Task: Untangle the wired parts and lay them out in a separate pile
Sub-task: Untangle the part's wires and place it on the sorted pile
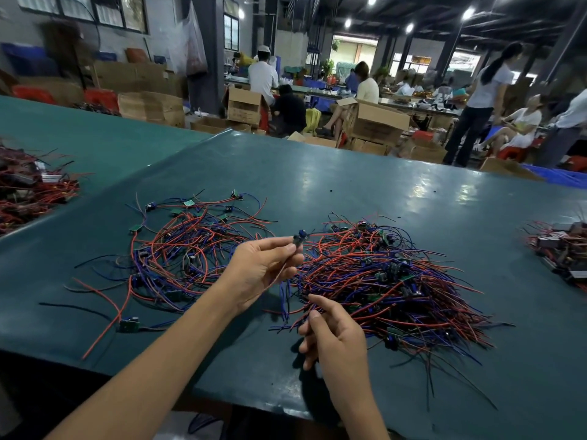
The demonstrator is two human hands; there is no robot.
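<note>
Single head-worn wide view; faces forward and down, close over the green table.

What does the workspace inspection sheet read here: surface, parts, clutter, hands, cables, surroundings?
Surface: green table cover, glossy.
Job's things: tangled pile on the right; laid-out pile on the left.
Clutter: wire heap far left; another far right.
Grippers: left hand pinches one wired part; right hand pinches wires at the tangled pile's edge.
Cables: nothing seen beyond the parts' own.
Surroundings: cardboard boxes, workers behind.
</note>
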